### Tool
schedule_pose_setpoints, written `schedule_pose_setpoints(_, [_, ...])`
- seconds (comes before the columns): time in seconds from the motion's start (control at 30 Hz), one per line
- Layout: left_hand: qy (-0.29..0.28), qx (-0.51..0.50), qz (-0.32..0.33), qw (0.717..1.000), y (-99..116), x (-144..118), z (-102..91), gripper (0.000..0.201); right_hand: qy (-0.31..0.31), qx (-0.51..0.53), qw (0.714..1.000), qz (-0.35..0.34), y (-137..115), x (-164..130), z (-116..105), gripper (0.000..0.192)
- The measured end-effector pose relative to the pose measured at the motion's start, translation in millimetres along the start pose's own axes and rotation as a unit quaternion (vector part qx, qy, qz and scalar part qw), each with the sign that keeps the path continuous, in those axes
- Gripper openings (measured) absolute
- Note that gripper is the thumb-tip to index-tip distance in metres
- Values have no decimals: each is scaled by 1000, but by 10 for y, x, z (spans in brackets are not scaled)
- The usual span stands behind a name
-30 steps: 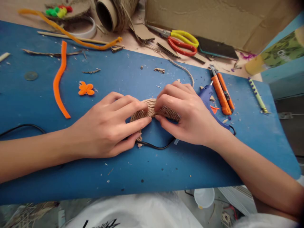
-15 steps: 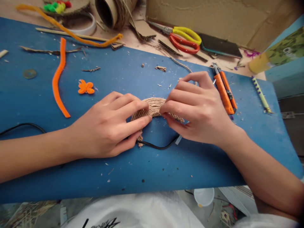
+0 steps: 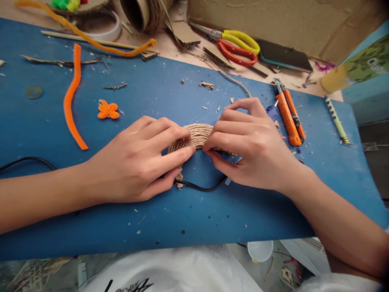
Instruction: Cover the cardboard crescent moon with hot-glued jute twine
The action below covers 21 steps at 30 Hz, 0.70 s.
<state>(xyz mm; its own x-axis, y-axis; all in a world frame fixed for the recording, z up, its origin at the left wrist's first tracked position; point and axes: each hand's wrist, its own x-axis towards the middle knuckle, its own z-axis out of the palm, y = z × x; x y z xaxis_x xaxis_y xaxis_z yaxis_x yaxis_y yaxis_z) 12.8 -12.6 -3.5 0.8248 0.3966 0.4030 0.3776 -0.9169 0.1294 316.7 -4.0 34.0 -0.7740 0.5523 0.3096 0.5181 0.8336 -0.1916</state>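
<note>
Partly beneath the left hand (image 3: 146,158) and the right hand (image 3: 252,140), a curved twine arch (image 3: 199,134) is lying on a blue mat (image 3: 152,227). From where I am standing, the left hand is grasping its left side, fingers spread over the rows, while the right hand is pinching its inner edge with thumb and forefinger. Right of the grip, a glue gun (image 3: 271,112) (mostly hidden behind the hand) is lying near two orange cutters (image 3: 286,117); left of it, an orange flower shape (image 3: 108,110) is resting near an orange strip (image 3: 69,97).
</note>
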Motion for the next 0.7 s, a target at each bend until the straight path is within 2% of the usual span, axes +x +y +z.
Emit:
schedule_pose_setpoints(0.23, [-19,18,7,1000,-14,17,-54,40,-13,0,1000,8,-10,-6,0,22])
schedule_pose_setpoints(0.43, [-3,14,15,1000,-23,46,-37,40,-32,-20,999,6,-47,8,-18,29])
schedule_pose_setpoints(0.6, [-3,18,16,1000,-10,43,-30,41,-14,-21,999,26,-63,13,-66,26])
schedule_pose_setpoints(0.7, [-3,15,18,1000,-6,43,-35,40,6,-55,998,12,-65,9,-76,26])
